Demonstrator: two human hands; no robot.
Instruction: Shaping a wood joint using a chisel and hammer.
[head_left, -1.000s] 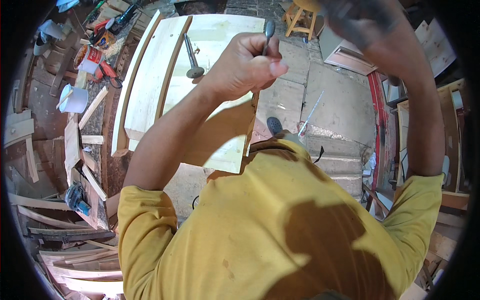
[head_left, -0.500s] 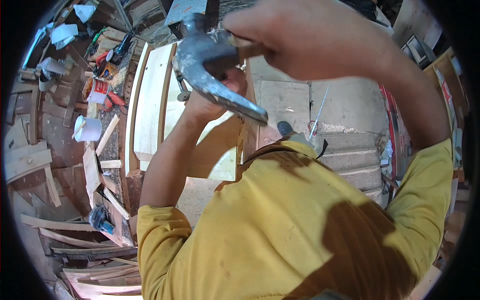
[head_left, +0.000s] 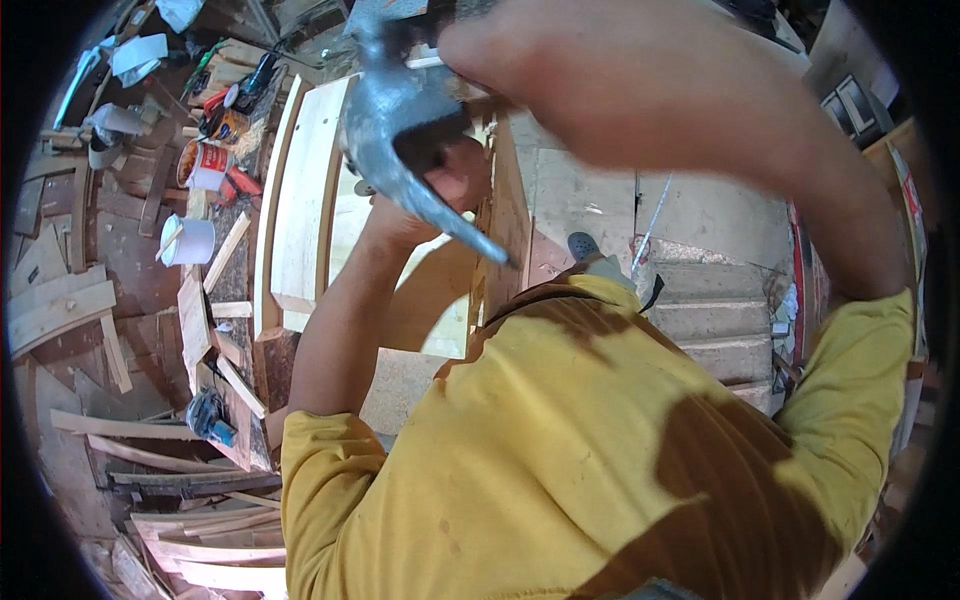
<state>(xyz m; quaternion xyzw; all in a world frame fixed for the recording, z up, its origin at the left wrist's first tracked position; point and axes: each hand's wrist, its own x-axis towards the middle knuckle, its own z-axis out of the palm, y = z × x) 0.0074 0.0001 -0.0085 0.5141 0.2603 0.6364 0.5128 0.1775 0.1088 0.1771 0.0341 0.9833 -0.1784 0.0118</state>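
Note:
My right hand [head_left: 590,85], a little blurred, is closed round the handle of a claw hammer [head_left: 385,135]. Its grey metal head is raised close to the camera and hides part of what lies below. Under the hammer, my left hand [head_left: 458,180] is closed with its fingers curled, over a pale wooden box-like piece [head_left: 310,190]. A small rounded metal end shows beside that hand, but the hammer hides the rest of it. Which object the left fingers grip cannot be made out.
At the left, a bench carries a white bucket [head_left: 190,242], a red-and-white tub [head_left: 205,165], wood offcuts [head_left: 228,250] and a blue power tool [head_left: 208,415]. Curved wooden strips [head_left: 205,550] lie stacked at lower left. A shoe [head_left: 582,246] stands on the floor boards.
The hammer's claw has dipped slightly and shifted left. The round metal end by my left hand is now more covered. The whole view has shifted a little.

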